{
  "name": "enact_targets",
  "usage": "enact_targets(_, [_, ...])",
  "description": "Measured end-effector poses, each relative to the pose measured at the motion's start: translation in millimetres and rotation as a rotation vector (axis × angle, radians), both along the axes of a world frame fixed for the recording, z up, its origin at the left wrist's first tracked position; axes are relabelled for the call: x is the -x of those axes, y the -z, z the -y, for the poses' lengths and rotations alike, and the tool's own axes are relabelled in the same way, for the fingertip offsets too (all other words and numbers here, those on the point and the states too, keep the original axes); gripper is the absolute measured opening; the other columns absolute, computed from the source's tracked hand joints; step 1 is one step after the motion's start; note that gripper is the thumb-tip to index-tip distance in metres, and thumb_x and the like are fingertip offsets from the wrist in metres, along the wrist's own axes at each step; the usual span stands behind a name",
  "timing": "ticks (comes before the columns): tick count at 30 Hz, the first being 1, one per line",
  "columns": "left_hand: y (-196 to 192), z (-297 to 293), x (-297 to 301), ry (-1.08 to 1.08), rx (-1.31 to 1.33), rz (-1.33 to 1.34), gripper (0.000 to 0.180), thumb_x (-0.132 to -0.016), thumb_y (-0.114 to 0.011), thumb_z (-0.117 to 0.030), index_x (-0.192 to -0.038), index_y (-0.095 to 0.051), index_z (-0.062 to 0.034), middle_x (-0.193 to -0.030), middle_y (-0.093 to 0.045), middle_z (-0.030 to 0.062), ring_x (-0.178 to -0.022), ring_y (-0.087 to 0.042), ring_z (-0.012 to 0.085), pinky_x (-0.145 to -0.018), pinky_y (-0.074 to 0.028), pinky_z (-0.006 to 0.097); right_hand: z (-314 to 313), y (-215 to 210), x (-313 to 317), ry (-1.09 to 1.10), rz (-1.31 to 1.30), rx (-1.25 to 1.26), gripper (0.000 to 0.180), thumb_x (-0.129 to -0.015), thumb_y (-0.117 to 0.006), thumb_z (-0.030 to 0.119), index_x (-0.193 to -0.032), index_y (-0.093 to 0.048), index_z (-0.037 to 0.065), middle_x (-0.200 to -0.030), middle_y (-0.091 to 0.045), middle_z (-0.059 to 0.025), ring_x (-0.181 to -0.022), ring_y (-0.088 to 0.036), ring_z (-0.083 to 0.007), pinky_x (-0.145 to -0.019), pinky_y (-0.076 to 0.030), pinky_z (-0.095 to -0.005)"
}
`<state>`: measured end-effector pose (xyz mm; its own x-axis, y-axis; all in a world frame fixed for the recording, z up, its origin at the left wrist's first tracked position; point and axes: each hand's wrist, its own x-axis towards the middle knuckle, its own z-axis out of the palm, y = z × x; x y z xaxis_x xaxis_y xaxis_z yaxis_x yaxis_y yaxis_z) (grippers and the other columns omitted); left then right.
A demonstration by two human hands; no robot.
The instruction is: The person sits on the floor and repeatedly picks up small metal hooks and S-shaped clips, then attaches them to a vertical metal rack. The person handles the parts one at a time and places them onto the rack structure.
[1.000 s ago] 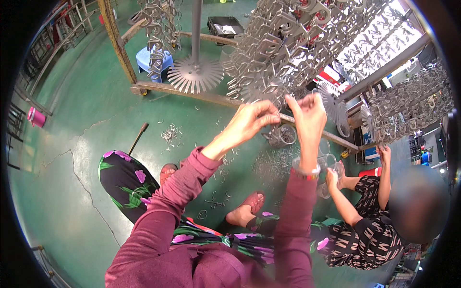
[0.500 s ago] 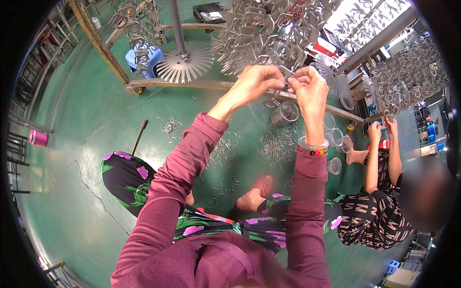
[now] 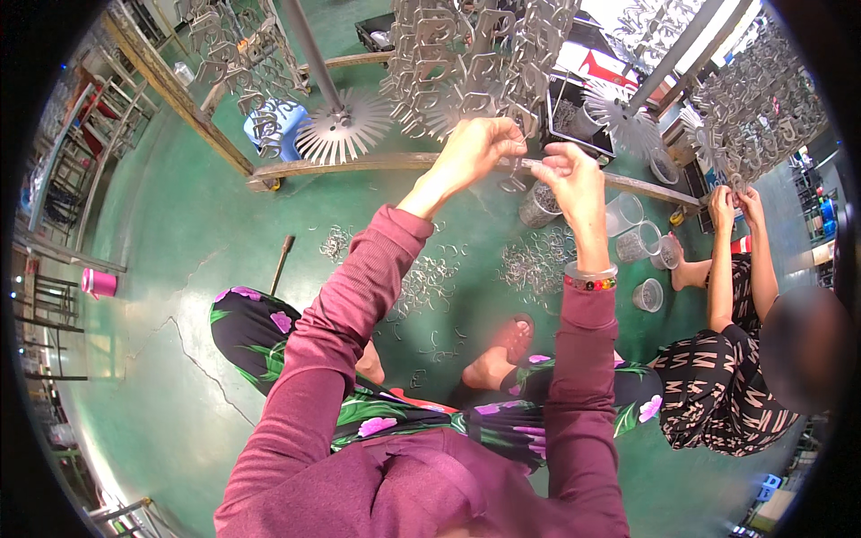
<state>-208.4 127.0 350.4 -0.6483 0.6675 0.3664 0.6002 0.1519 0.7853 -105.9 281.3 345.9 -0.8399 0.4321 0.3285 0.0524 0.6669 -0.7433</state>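
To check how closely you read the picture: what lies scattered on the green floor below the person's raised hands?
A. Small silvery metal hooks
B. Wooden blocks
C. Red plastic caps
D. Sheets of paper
A: loose piles of small metal hooks glint on the green floor beneath the left hand and right hand, matching the silvery pieces hung on the rack above.

Bright, even light w/ soft shadows on floor [image 3: 179,269], strong fisheye bending at rim, black corners, sharp centre.
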Motion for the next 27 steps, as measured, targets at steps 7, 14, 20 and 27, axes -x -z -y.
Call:
enact_targets(7, [-1, -3, -3, 0.026, 0.007, -0.007, 0.019, -0.083, -0.065, -0.019, -0.089, -0.064, -0.0008, -0.078, -0.066, 0.0074, -0.077, -0.061, 0.0135, -0.073, -0.047, 0.031, 7, 46, 1, -0.07, 0.213, 0.028, 0.031, -0.073, -0.072, 0.017, -0.099, -0.069, 0.001, -0.081, -0.07, -0.0138, -0.069, -0.065, -0.0172, -0.068, -0.051, -0.0302])
enact_targets(14, [12, -2, -2, -0.047, -0.048, 0.001, 0.029, -0.083, -0.065, -0.021, -0.107, -0.064, -0.004, -0.096, -0.068, 0.0118, -0.09, -0.064, 0.0183, -0.079, -0.048, 0.032, 20, 53, -4, 0.046, 0.179, -0.162, 0.022, -0.074, -0.068, 0.02, -0.086, -0.068, 0.001, -0.075, -0.067, -0.0145, -0.071, -0.066, -0.0256, -0.067, -0.051, -0.0351])
enact_targets(20, [42, 5, -2, -0.191, -0.145, -0.069, 0.036, -0.085, -0.059, -0.009, -0.121, -0.057, -0.006, -0.115, -0.061, 0.0169, -0.105, -0.061, 0.0258, -0.088, -0.047, 0.034, 19, 59, 4, 0.142, 0.132, -0.443, 0.015, -0.077, -0.066, 0.019, -0.081, -0.063, 0.004, -0.077, -0.065, -0.0125, -0.075, -0.063, -0.0314, -0.067, -0.049, -0.0418])
enact_targets(27, [63, 26, 6, -0.218, -0.142, -0.016, 0.043, -0.082, -0.047, 0.009, -0.12, -0.058, -0.0053, -0.117, -0.06, 0.0172, -0.112, -0.057, 0.0274, -0.094, -0.045, 0.034, 19, 70, 49, 0.12, 0.023, -0.259, 0.019, -0.08, -0.065, 0.019, -0.084, -0.066, 0.001, -0.075, -0.066, -0.0176, -0.073, -0.064, -0.0344, -0.064, -0.048, -0.0409])
